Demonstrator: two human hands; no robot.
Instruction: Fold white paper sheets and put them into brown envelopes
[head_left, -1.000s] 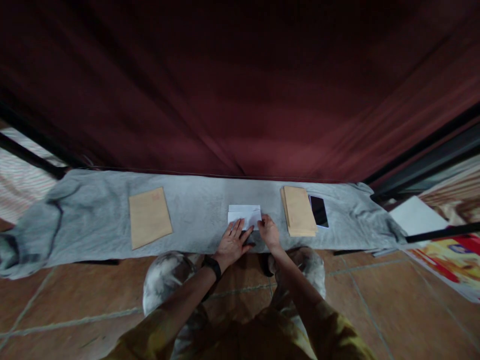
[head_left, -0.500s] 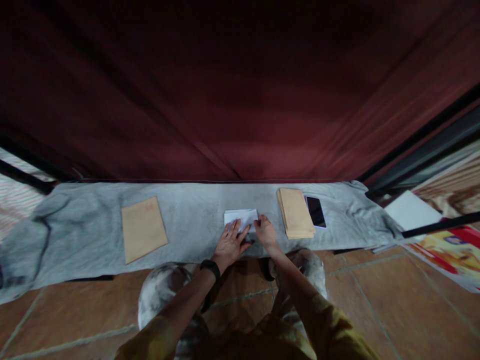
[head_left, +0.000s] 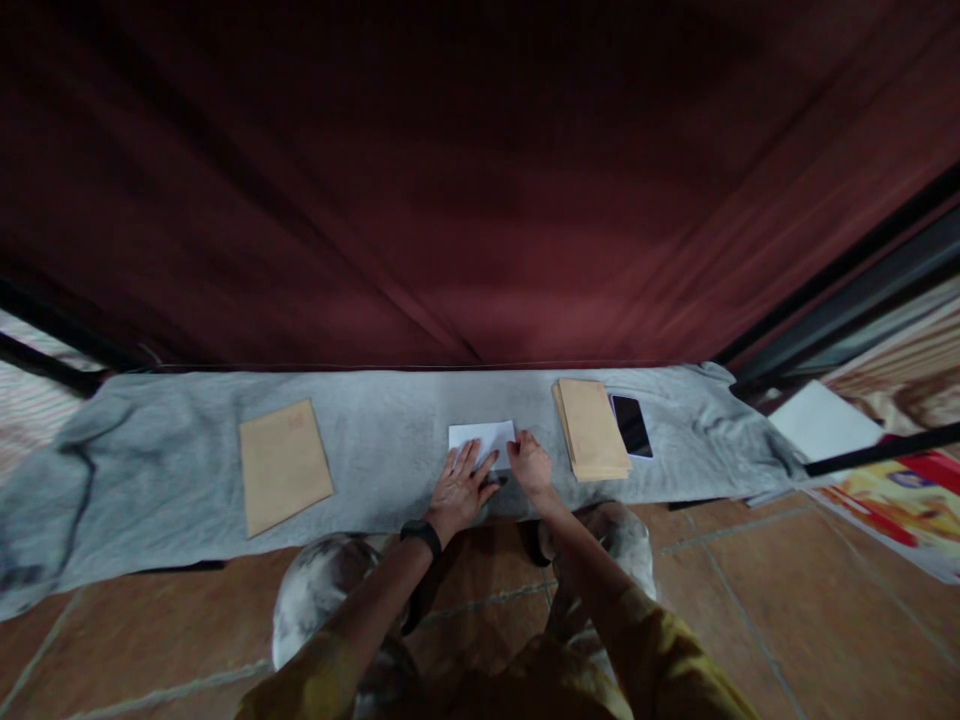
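A folded sheet of white paper lies on the grey cloth in front of me. My left hand rests on its lower left part, fingers spread and pressing down. At the paper's right edge, my right hand is closed, with thumb and fingertips on that edge. A stack of brown envelopes lies to the right of my right hand. Farther to the left is a single brown envelope, set at a slight slant. Part of the paper is hidden under my left fingers.
A dark-screened phone touches the envelope stack's right side. The grey cloth covers a long, narrow surface, with a dark red curtain behind it. At the far right are a white sheet and a colourful printed box.
The paper's upper layers now line up more closely, where two edges showed before. Both hands have stayed almost in place. The view has tilted slightly.
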